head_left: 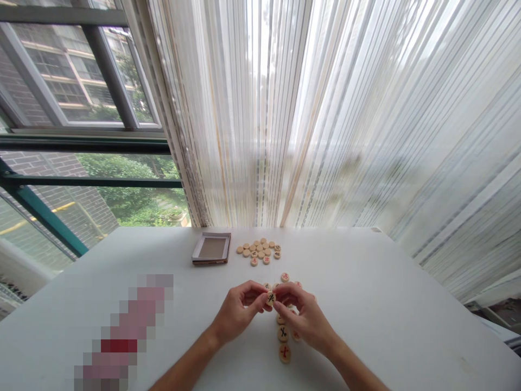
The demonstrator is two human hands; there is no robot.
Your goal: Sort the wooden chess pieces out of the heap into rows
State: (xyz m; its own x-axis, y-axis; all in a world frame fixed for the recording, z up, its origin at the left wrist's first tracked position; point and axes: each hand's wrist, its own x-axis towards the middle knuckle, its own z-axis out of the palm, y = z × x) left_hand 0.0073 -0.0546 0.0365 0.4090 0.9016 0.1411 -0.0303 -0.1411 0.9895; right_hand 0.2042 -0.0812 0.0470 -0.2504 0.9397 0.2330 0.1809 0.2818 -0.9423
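My left hand (240, 310) and my right hand (303, 314) meet over the middle of the white table (407, 304). Together their fingertips pinch one round wooden chess piece (271, 297) with a black mark on its face. Under and around my right hand lie several more wooden pieces (284, 333), some marked black and some red; one red one (285, 353) is nearest me. A second heap of pieces (259, 251) lies farther off, by the curtain.
An open shallow box (212, 248) sits left of the far heap. A blurred pinkish strip (126, 331) covers the table's left side. Sheer striped curtains (345, 119) hang behind the table, with a window (81, 108) at the left.
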